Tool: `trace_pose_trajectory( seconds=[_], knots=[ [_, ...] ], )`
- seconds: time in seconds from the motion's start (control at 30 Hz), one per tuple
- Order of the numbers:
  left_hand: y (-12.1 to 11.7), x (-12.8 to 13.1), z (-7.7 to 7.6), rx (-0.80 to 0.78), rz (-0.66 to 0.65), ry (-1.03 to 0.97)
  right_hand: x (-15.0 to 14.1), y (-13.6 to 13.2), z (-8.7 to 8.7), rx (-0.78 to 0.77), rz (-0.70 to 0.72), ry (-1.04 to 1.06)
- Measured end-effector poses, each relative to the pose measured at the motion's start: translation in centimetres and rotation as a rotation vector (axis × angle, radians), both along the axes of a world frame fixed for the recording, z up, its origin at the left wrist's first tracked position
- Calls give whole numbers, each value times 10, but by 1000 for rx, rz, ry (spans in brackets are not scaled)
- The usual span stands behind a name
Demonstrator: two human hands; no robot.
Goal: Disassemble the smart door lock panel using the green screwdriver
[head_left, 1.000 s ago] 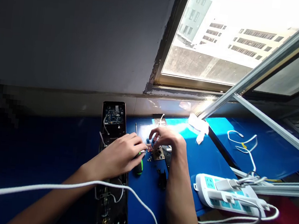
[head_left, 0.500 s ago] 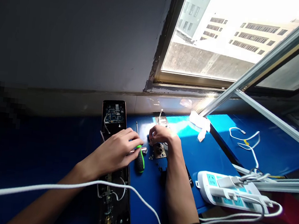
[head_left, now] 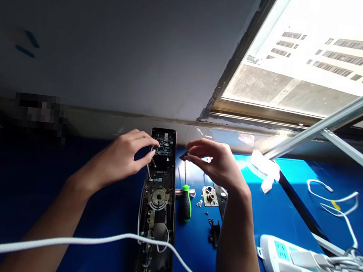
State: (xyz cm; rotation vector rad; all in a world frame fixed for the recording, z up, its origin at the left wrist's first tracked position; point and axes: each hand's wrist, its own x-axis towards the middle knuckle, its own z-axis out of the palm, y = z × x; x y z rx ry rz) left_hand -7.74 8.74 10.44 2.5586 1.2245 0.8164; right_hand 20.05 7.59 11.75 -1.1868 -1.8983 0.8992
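A long black door-lock housing (head_left: 172,221) lies with its inner side up, showing a circuit board (head_left: 165,145), a round metal part (head_left: 158,197) and thin wires. My left hand (head_left: 127,154) is over its upper left side, thumb and forefinger apart beside the board. Just right of the housing, my right hand (head_left: 211,158) hovers with its fingertips pinched together. Something small and dark shows at those tips, too small to name. Below them a green-and-black screwdriver (head_left: 186,203) lies on the blue table, its shaft pointing away from me.
Right of the screwdriver are a square metal plate (head_left: 210,196), several small screws (head_left: 199,203) and a black part (head_left: 214,234). A white cable (head_left: 92,241) crosses the foreground. A power strip (head_left: 304,265) stands at lower right, and crumpled white paper (head_left: 265,168) lies near the window.
My left hand has moved off the screwdriver area to the circuit board. My right hand has lifted from the metal plate and come toward the housing. The view has shifted left.
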Motion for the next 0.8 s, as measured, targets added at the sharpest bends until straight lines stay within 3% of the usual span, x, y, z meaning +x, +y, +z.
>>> trace_pose_trajectory(
  seconds=[0.27, 0.5, 0.8],
  knots=[
    [2, -9, -3, -48, -17, 2, -41, 7, -11, 104, 167, -108],
    [2, -7, -5, -80, -25, 12, -46, 17, -29, 179, 170, -263],
    [6, -8, -11, -120, -31, 19, -52, 20, -37, 265, 144, -384]
  ],
)
